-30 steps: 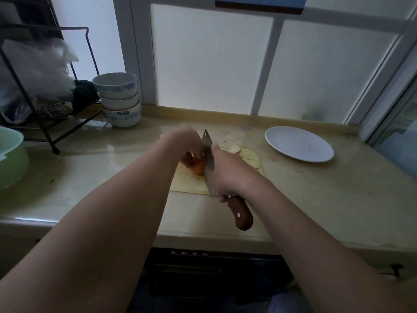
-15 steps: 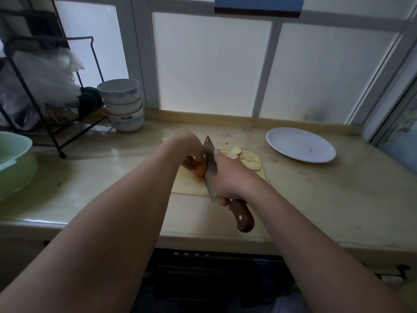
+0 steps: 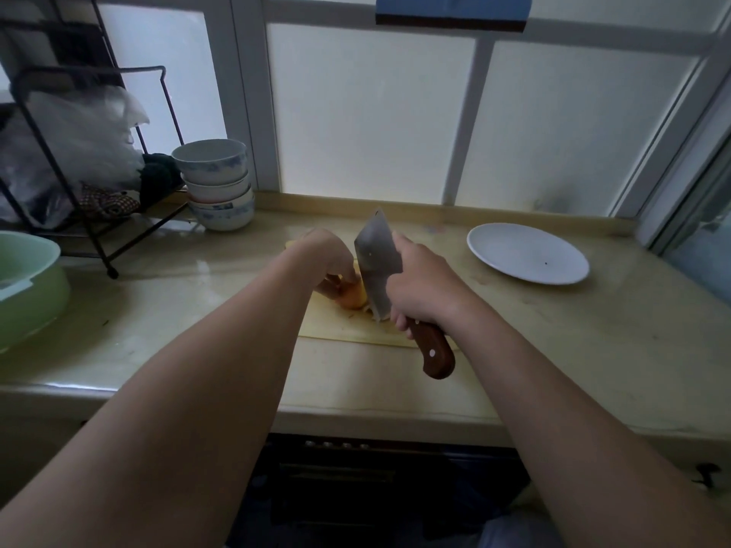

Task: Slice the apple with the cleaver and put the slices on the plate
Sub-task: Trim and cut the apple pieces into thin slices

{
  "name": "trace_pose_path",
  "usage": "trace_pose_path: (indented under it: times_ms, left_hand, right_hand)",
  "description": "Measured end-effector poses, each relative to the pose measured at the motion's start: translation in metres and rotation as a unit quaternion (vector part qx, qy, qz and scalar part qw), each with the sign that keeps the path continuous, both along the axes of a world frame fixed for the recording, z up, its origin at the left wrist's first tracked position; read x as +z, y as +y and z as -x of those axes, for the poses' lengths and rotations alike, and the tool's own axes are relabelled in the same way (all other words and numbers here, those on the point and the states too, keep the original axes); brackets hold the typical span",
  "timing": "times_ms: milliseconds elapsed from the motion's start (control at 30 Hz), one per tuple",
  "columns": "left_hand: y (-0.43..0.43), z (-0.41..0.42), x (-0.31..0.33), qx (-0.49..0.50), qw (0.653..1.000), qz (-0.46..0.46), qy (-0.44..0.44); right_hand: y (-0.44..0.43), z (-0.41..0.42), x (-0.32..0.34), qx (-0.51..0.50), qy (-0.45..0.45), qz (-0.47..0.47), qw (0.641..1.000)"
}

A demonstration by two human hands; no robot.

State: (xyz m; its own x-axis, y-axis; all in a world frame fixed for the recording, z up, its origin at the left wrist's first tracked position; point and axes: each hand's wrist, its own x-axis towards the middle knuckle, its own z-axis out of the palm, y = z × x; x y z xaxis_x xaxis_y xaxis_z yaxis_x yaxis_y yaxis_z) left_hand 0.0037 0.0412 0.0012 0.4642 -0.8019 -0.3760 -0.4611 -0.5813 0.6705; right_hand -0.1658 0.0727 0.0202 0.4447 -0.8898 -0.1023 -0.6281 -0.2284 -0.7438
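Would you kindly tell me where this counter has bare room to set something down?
Bare counter lies between the yellow cutting board and the white round plate, and between the green plastic basin and the board. Crowded: the corner with stacked white bowls.

bare counter (image 3: 455,267) lies between cutting board (image 3: 336,326) and plate (image 3: 527,258).

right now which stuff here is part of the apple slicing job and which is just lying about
In the job: apple, held by the left hand; cleaver, gripped by the right hand; cutting board; plate.
Lying about: stacked bowls; green basin; wire rack with a plastic bag.
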Motion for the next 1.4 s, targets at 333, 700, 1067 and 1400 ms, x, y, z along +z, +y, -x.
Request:
trace_pose_path:
  times_ms: [333, 700, 1067, 1400]
  left_hand:
    - [0.0, 0.0, -0.002, 0.006, 1.0, 0.006, -0.009]
    - [0.0, -0.001, -0.001, -0.007, 1.0, -0.009, -0.003]
    - [0.001, -0.001, 0.0, -0.016, 1.0, 0.006, -0.004]
    - [-0.001, -0.004, -0.002, -0.041, 0.999, -0.011, -0.009]
  right_hand:
    - [0.0, -0.002, 0.0, 0.001, -0.001, 0.006, 1.0]
    - [0.015, 0.002, 0.01, 0.026, 0.076, 0.019, 0.997]
    - [0.027, 0.004, 0.025, 0.06, 0.159, 0.019, 0.985]
    - [0.015, -0.011, -0.001, 0.078, 0.168, 0.013, 0.983]
